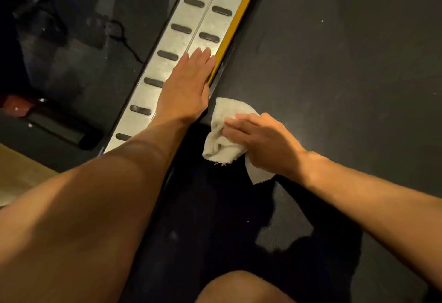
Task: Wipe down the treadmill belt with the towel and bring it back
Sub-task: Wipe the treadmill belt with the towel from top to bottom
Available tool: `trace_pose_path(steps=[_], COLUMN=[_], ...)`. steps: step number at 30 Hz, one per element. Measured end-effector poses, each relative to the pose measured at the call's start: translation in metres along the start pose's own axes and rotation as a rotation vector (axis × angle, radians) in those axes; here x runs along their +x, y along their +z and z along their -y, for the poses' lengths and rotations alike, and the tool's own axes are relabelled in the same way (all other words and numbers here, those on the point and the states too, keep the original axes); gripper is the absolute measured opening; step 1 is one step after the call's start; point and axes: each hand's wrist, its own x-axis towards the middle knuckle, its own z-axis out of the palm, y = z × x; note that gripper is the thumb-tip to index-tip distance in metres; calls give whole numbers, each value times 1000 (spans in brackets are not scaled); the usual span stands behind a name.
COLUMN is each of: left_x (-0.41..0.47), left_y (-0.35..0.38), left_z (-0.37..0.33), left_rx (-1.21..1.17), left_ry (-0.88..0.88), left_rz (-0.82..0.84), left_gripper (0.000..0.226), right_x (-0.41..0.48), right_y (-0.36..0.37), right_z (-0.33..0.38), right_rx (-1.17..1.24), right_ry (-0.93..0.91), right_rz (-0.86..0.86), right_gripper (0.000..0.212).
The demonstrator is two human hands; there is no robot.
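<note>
Towel bunched on treadmill belt, pinned under your right hand. Its fingers curl over the cloth and grip it, and a corner pokes out beneath the heel of the palm. Bulk of cloth lies on the fingertip side, toward your left hand, long axis roughly along the belt edge. Left hand lies flat on the side rail, fingers straight and together, holding nothing. Judgement: right hand does the wiping; most open belt lies beyond it and to its outer side, so sweep that way.
</note>
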Motion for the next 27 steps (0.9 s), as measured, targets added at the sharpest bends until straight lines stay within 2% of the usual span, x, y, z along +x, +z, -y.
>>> trace_pose_path(steps=[2, 4, 6, 7, 8, 10, 12, 14, 16, 18, 19, 21, 23, 24, 27], left_x=[0, -2, -3, -2, -2, -1, -2, -2, -1, -1, -2, -3, -5, -6, -5], left_y=[0, 0, 1, 2, 2, 3, 5, 6, 7, 9, 10, 10, 10, 10, 11], left_z=[1, 1, 0, 0, 0, 0, 1, 3, 3, 3, 3, 2, -1, -1, 0], left_rx=[1, -2, 11, 23, 37, 43, 24, 14, 9, 10, 15, 15, 1, -9, -18], left_ry=[-3, 1, -14, -21, -16, 9, 16, 24, 27, 27, 24, 21, 8, 1, -8], left_rz=[-9, -32, -37, -36, -41, -59, -66, -74, -86, -98, -104, -134, -150, -150, -121], left_gripper=[57, 56, 56, 56, 56, 56, 56, 57, 56, 56, 56, 55, 54, 53, 54], right_x=[7, 19, 27, 28, 24, 10, 1, 6, 13, 18, 16, 6, -8, -11, -9], right_y=[-8, -8, 0, 6, 9, 13, 9, 6, 9, 18, 27, 43, 47, 41, 28], right_z=[-17, -40, -40, -27, -10, 18, 12, -15, -37, -29, -15, 10, 20, 14, -22], right_rx=[58, 73, 59, 74, 99, 144, 131, 64, 42, 98, 119, 153, 176, 207, 100], right_ry=[37, 173, 299, 305, 264, 62, -74, 27, 248, 369, 343, 130, -73, -107, 92], right_rz=[-92, -173, -86, -24, 7, 4, -112, -197, -272, -305, -323, -330, -234, -212, -356], right_gripper=[45, 46, 59, 66, 67, 60, 52, 48, 45, 43, 43, 48, 52, 51, 45])
